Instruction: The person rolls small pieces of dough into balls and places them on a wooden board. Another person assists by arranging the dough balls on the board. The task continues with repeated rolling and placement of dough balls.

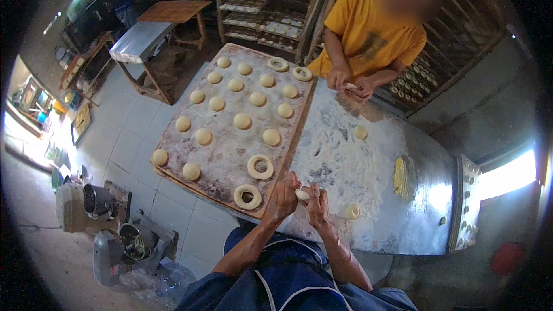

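My left hand (284,197) and my right hand (316,205) are close together over the near edge of the floured table. Between them is a small pale piece of dough (302,194), with the fingers of both hands closed on it. Its far side is hidden by my fingers. Two dough rings, one (260,167) behind the other (247,197), lie just left of my hands on a floured board (224,133). Several round dough balls (242,121) stand in rows farther up that board. Right of my right hand, a dough ball (352,211) rests on the table.
Across the table (423,213), a person in a yellow shirt (371,29) works dough with both hands. Another dough ball (360,132) and a yellow greasy patch (399,177) lie on the table. Tray racks (262,11) stand behind; two mixers (133,247) are on the floor at left.
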The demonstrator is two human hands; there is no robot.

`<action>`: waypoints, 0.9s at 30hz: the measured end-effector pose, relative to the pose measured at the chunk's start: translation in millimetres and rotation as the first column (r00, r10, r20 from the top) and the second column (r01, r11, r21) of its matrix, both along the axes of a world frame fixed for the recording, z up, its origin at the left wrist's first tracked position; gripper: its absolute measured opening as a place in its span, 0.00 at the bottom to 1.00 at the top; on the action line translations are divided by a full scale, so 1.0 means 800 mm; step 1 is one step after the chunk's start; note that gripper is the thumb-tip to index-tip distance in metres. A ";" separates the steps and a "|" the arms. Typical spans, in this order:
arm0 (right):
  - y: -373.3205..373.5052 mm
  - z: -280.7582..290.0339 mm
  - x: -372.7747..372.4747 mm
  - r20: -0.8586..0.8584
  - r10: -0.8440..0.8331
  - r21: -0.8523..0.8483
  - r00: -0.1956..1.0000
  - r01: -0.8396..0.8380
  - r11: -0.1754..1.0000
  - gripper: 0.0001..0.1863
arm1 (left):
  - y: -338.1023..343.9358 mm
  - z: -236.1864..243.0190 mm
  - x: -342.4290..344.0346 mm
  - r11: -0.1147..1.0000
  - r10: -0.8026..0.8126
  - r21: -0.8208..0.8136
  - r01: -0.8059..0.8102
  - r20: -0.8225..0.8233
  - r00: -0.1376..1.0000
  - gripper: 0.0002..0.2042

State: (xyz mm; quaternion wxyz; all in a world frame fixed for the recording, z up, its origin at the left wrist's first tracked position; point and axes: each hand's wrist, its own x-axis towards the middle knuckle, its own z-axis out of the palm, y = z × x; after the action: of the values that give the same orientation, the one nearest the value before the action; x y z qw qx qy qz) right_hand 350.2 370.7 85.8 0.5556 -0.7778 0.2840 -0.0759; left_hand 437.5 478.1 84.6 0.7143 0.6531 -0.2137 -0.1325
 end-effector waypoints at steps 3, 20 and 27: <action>0.030 0.030 0.029 -0.058 0.111 0.122 0.992 -0.103 0.987 0.39 | 0.036 -0.027 0.023 0.994 0.006 -0.105 -0.015 -0.079 0.997 0.17; 0.074 0.039 0.048 0.015 0.075 -0.092 0.997 -0.073 0.993 0.42 | 0.089 0.000 0.055 0.961 -0.095 -0.277 0.022 -0.253 0.963 0.19; 0.107 0.075 0.072 -0.116 0.351 0.143 0.929 -0.334 0.932 0.40 | 0.141 -0.011 0.057 0.947 0.184 0.103 -0.305 0.603 0.776 0.16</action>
State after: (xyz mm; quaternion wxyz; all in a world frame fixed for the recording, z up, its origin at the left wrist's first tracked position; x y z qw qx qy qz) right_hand 407.7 456.0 145.5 0.5849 -0.7838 0.1859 0.0944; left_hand 483.3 590.8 76.1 0.5567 0.7510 -0.3221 0.1495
